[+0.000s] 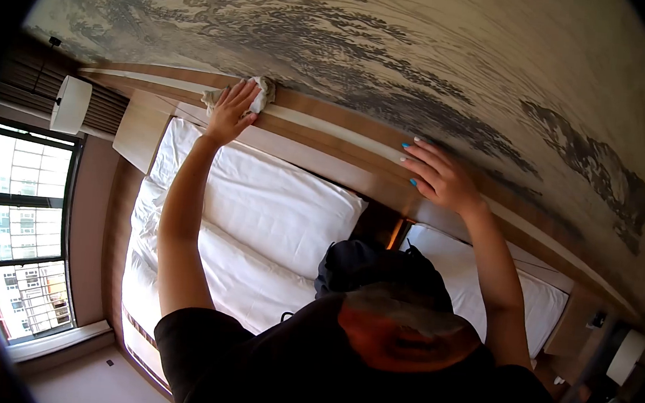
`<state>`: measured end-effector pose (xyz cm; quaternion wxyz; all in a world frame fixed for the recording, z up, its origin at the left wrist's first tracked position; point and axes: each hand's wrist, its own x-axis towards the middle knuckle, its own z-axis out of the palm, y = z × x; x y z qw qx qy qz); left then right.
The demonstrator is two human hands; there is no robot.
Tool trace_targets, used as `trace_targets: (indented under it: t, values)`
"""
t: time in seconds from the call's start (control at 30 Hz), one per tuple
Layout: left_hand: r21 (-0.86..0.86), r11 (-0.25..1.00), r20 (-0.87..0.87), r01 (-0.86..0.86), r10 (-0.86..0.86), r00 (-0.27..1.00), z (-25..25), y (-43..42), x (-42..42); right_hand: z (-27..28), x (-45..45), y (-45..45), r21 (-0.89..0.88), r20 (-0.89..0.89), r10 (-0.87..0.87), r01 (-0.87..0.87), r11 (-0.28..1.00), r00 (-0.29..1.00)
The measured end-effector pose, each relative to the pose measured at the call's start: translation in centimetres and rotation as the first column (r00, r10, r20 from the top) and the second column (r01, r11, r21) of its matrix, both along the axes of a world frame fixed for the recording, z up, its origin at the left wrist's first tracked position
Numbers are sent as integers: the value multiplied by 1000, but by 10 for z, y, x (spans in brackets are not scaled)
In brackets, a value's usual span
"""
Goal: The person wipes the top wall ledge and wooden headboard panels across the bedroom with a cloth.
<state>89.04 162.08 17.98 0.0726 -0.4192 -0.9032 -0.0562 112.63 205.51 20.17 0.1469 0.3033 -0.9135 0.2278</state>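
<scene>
With fingers laid over a crumpled, whitish cloth point(265, 89), my left hand point(232, 111) presses it against the wooden ledge point(306, 127) along the top of the headboard. Parts of the cloth stick out on both sides of the fingers. My right hand point(447, 180) rests farther right at the same ledge. Its fingers are spread and it holds nothing; blue and white nails show. A pale strip runs along the ledge under both hands.
Above the ledge is a wall mural point(397, 54) of dark trees. Below are a large bed point(276, 205) with white bedding and a second white bed point(447, 262). A white lamp point(71, 105) hangs left near the window point(25, 229); another lampshade point(626, 357) is at right.
</scene>
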Motion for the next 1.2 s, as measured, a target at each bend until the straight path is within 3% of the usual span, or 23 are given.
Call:
trace_targets:
  t: [0.1,0.5,0.67,0.7,0.8,0.83,0.93,0.97,1.0,1.07,1.13,1.2]
  values:
    - [2,1000,-60,-29,30,998,-9,28,24,-2,-4,0,-47,-25,19,-20,999,999]
    - [58,955,-4,292,-293,956,1,216,151,-1,1,3,-287,-160,-41,-6,958,986]
    - [118,942,-3,314,-316,949,3,224,159,10,1,-8,-326,-256,-92,3,945,962]
    - [179,915,9,361,-368,930,8,220,158,17,-2,-18,-331,-245,-62,-24,943,967]
    - [316,827,253,466,-546,798,10,192,138,32,-20,-49,-236,-121,-42,12,972,992]
    - [494,747,169,445,-585,794,15,183,133,28,-29,-53,-158,-8,-16,14,987,1000]
    - [494,778,-11,387,-440,898,13,125,104,3,-51,-67,169,11,53,-54,984,999]
    - [489,809,-37,327,-355,934,10,101,94,2,-57,-69,344,161,84,-135,929,983]
    - [486,834,-62,262,-266,962,6,79,85,0,-59,-71,354,161,87,-140,925,983]
    - [509,858,-55,-74,118,991,-6,50,78,-4,-68,-75,379,162,102,-158,912,982]
    - [457,828,-141,-325,429,892,-24,25,72,-6,-74,-83,388,171,106,-166,907,980]
    - [485,704,-21,-519,603,798,-46,11,65,-8,-84,-91,412,156,101,-158,897,982]
